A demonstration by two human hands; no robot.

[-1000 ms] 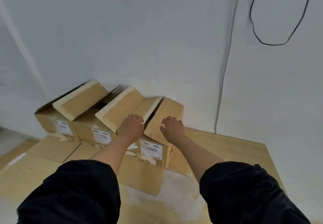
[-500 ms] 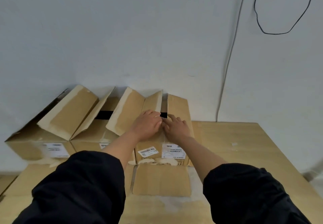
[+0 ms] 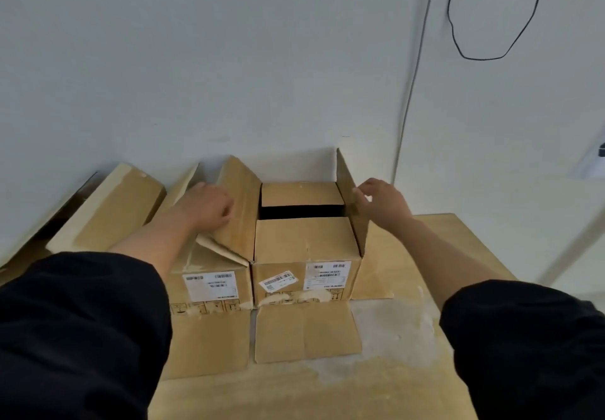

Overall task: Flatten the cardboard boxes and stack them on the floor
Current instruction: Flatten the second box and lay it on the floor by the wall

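Note:
A brown cardboard box (image 3: 304, 242) with white labels stands on a table against the wall, its top partly open with a dark gap between the inner flaps. My left hand (image 3: 209, 205) grips its raised left flap (image 3: 240, 210) from the outside. My right hand (image 3: 381, 203) pinches the upright right flap (image 3: 355, 219) at its top edge. A second labelled box (image 3: 209, 282) stands touching it on the left, and a third box (image 3: 108, 210) with a raised flap lies further left.
The wooden table (image 3: 409, 337) carries flat cardboard flaps (image 3: 307, 331) in front of the boxes. A white wall (image 3: 262, 59) rises right behind them, with a black cable (image 3: 412, 98) hanging at the right. The table's right edge falls off near my right arm.
Both hands were together on the closed top of the right box. They have moved apart and swung its two outer flaps up and open.

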